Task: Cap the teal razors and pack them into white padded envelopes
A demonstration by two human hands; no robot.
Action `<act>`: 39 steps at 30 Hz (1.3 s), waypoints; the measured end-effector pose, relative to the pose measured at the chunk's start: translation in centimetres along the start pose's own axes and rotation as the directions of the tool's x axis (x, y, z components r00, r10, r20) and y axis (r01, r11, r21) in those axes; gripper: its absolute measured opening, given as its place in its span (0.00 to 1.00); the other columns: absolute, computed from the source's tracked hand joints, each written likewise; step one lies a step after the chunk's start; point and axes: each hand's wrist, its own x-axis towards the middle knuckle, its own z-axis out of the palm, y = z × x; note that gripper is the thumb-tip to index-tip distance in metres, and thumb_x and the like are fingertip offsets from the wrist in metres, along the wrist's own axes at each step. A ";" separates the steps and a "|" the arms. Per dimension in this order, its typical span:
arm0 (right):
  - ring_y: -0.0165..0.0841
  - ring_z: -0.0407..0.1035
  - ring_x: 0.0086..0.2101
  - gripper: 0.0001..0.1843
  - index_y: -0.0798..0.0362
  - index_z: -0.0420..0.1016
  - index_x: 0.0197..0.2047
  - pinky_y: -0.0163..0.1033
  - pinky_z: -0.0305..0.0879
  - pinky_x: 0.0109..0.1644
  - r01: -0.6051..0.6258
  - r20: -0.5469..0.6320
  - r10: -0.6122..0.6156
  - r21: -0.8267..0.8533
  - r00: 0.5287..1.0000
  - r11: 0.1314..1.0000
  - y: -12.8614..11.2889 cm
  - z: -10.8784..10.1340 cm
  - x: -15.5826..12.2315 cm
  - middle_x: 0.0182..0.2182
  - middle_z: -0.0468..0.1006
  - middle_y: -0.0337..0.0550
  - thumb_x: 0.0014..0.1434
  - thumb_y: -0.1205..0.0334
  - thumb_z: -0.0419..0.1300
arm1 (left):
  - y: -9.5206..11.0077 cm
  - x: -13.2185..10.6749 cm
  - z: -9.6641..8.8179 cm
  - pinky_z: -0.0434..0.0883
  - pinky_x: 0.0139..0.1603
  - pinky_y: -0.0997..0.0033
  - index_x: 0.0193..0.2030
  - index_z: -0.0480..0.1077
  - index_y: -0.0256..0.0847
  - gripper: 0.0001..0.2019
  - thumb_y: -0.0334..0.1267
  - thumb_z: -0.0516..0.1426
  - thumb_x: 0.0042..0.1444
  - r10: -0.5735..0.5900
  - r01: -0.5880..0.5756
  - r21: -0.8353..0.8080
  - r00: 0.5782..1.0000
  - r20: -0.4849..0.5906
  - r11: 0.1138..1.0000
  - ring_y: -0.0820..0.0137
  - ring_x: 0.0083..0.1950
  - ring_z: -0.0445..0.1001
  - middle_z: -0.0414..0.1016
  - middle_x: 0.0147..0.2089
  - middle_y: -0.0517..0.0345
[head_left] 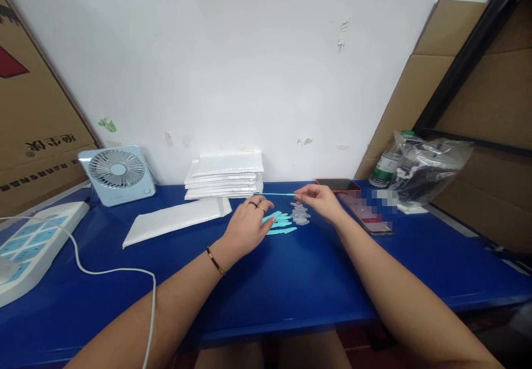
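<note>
My right hand [318, 200] pinches one end of a slim teal stick [278, 194], level above the table. The stick's far end passes just behind the fingers of my left hand [248, 222]; whether they touch it I cannot tell. That left hand has its thumb and fingers apart, and it wears rings and a bracelet. Beneath the hands lie several flat teal pieces [285, 230] with narrowed ends, partly hidden by my left thumb. To their right is a small group of pale translucent pieces [300, 214].
White padded mailers [224, 179] are stacked by the wall, with a single mailer [174, 224] in front. A small fan [120, 172], a power strip [50, 247] and a white cable [124, 270] occupy the left. At right are two phones [366, 214], a bottle [384, 169] and a plastic bag [432, 164].
</note>
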 end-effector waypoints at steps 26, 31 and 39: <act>0.30 0.68 0.27 0.07 0.55 0.76 0.32 0.34 0.62 0.31 0.201 0.369 0.033 -0.577 0.929 0.792 1.0 -3.2 -0.2 0.26 0.75 0.41 0.50 0.62 0.59 | -0.2 -0.1 1.2 0.63 0.34 0.72 0.35 0.69 0.41 0.09 0.38 0.49 0.58 -0.072 0.116 -0.165 0.966 0.249 0.979 0.69 0.36 0.70 0.73 0.35 0.57; 0.29 0.69 0.26 0.14 0.56 0.73 0.38 0.36 0.66 0.32 0.086 0.361 -0.007 -0.203 0.933 0.975 -0.7 -2.7 -0.6 0.26 0.74 0.41 0.54 0.54 0.58 | -1.7 0.2 0.8 0.58 0.28 0.73 0.37 0.68 0.43 0.12 0.43 0.47 0.60 -0.144 0.185 -0.223 0.972 0.188 0.957 0.71 0.29 0.67 0.70 0.27 0.61; 0.34 0.72 0.33 0.11 0.55 0.79 0.33 0.39 0.69 0.36 0.180 0.311 -0.171 0.001 0.935 0.984 -1.3 -0.9 -1.0 0.33 0.77 0.46 0.46 0.57 0.67 | -3.1 0.5 1.4 0.56 0.24 0.76 0.36 0.67 0.42 0.14 0.48 0.47 0.58 -0.173 0.286 -0.427 0.943 0.283 0.858 0.74 0.25 0.59 0.64 0.26 0.63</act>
